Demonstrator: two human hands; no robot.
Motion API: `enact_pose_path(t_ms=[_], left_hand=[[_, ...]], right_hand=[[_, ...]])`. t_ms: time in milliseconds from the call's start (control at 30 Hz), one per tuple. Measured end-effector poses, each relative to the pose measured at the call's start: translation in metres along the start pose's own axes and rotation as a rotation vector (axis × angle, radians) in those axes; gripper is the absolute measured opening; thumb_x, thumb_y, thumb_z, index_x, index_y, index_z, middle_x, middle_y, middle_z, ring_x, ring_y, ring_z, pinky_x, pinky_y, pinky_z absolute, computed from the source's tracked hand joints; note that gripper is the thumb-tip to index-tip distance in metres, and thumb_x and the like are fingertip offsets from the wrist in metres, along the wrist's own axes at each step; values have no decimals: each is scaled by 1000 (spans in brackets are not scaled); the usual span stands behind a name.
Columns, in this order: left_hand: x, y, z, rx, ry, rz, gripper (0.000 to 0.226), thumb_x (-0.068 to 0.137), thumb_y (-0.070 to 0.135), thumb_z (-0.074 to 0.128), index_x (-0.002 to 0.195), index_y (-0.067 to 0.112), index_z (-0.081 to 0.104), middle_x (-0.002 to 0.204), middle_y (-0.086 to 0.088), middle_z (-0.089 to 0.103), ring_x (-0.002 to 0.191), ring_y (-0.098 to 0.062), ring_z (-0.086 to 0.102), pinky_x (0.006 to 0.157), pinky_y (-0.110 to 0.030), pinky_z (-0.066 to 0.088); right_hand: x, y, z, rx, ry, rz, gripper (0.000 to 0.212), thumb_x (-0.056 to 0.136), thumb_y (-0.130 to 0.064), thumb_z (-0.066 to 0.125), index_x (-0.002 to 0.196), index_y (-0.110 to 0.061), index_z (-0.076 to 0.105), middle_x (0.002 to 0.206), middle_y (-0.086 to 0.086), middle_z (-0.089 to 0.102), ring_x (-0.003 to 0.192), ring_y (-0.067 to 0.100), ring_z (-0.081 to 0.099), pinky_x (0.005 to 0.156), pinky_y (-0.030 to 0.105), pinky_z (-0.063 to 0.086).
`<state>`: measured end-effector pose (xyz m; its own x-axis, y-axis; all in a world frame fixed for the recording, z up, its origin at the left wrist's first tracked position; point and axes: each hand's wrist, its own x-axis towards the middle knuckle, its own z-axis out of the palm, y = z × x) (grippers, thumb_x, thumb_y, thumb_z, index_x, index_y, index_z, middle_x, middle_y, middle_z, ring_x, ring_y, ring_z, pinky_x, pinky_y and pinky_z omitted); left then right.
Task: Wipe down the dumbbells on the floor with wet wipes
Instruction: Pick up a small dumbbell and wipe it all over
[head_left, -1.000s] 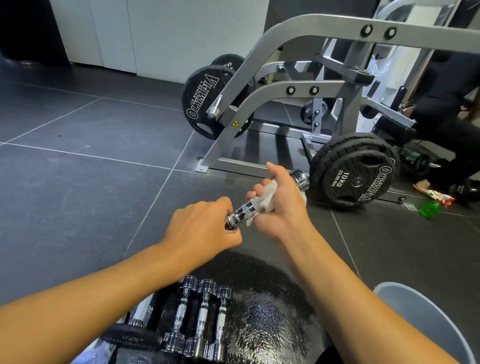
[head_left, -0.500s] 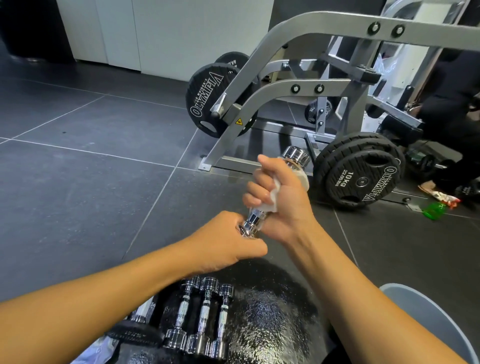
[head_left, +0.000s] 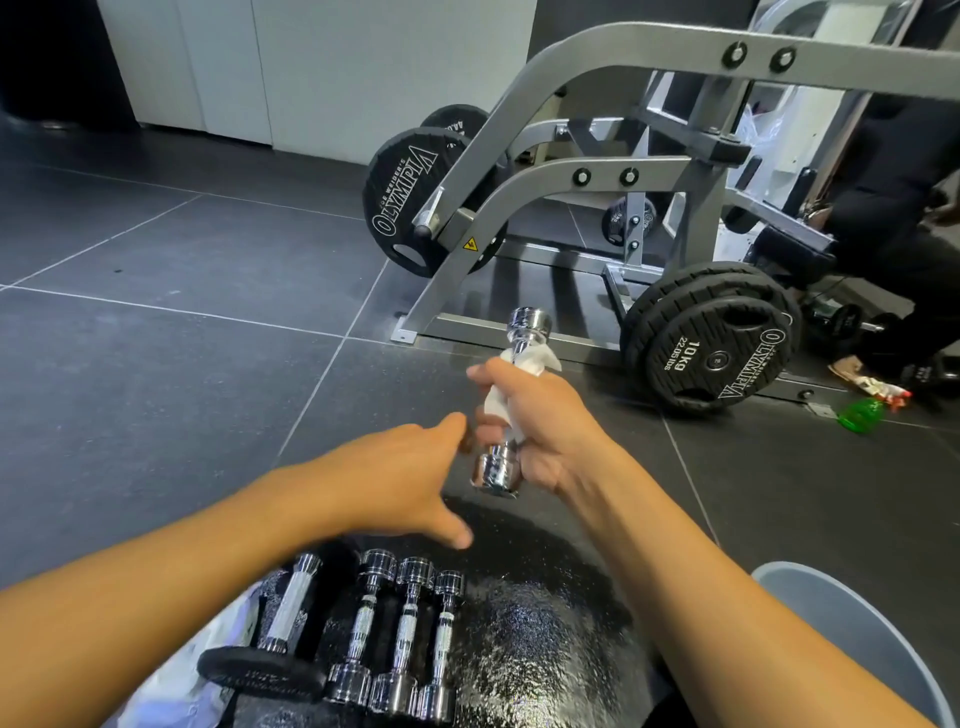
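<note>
The right hand holds the chrome dumbbell in the air, above the black mat and in front of the person. Its fingers are curled firmly round the handle, with the wet wipe pressed between the palm and the metal. A corner of the wipe sticks out above the fist. The long axis of the dumbbell stands almost upright and leans a little away. One head is above the fist, and the other is just below it, bare and shining.

The left hand holds nothing. Its fingers are straight and the thumb is spread downward. The fingertips point toward the right knuckles and are just beside them, but one cannot tell if they touch. So the lower head lies to the right of the left fingers and slightly below them. The left hand is the free one, and it is near. Probably the next move needs it to steady that lower head, so that the wipe can slide along the handle.

Three small dumbbells and a larger dumbbell lie side by side on the mat, close to the person.
</note>
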<state>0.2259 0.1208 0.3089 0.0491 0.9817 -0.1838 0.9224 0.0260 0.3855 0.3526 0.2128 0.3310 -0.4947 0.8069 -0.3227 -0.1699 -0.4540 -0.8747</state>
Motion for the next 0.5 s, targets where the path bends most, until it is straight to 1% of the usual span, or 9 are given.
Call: enact_pose_path(t_ms=[33,67,133,200,267,333,367,433,500], left_hand=[[-1,-8,-3,109,0,-29,72,77,45,81,124,28,29,97,11,60,83,-15,60,71,-41,53],[-1,-16,-3,147,68,-64,71,81,34,76,131,27,27,103,4,60,87,-22,61,74,-46,54],[0,-21,-8,106,334,-114,75,81,15,68,139,24,23,121,-4,47,96,-31,59,78,-50,52],[1,-18,-14,117,530,-16,85,76,9,70,144,26,21,126,-5,36,98,-31,54,74,-49,52],[2,-13,-16,228,476,101,80,76,10,71,141,30,29,123,-1,41,103,-27,53,75,-46,51],[0,-5,-10,356,243,93,53,83,21,68,126,32,40,113,5,50,103,-24,58,74,-40,48],[0,-3,-4,407,194,78,43,85,26,67,120,30,42,108,6,54,101,-25,60,73,-40,48],[5,-1,3,406,207,40,46,85,28,67,122,24,41,99,0,61,94,-30,64,72,-42,52],[9,-3,2,362,178,-34,53,82,30,72,123,20,40,85,0,55,84,-31,63,66,-43,53]], right_hand=[[2,1,-6,-151,-12,-17,23,89,0,65,88,-12,46,61,5,40,38,13,34,38,21,33],[2,2,-11,-362,-33,-43,20,86,-2,66,85,-12,49,59,6,44,38,15,36,40,23,33],[0,2,-20,-808,-124,-75,16,82,-9,69,78,-11,54,52,5,52,38,18,42,43,24,36],[-4,3,-25,-1108,-267,-82,19,82,-12,72,72,-11,56,50,0,55,41,16,48,43,21,38],[-8,6,-25,-1234,-435,-38,21,81,-14,75,71,-10,57,52,3,57,45,19,49,46,23,39],[-9,12,-24,-1299,-522,0,25,82,-15,78,69,-13,57,51,-1,58,46,21,50,50,26,41],[-9,13,-24,-1326,-539,-3,25,81,-17,78,68,-15,57,52,-2,59,48,21,52,52,28,43],[-7,17,-23,-1372,-564,-24,22,80,-19,78,70,-15,59,58,3,62,54,22,56,56,32,44],[-5,19,-22,-1485,-583,-102,18,79,-22,76,79,-10,62,67,9,69,56,24,59,55,33,47]])
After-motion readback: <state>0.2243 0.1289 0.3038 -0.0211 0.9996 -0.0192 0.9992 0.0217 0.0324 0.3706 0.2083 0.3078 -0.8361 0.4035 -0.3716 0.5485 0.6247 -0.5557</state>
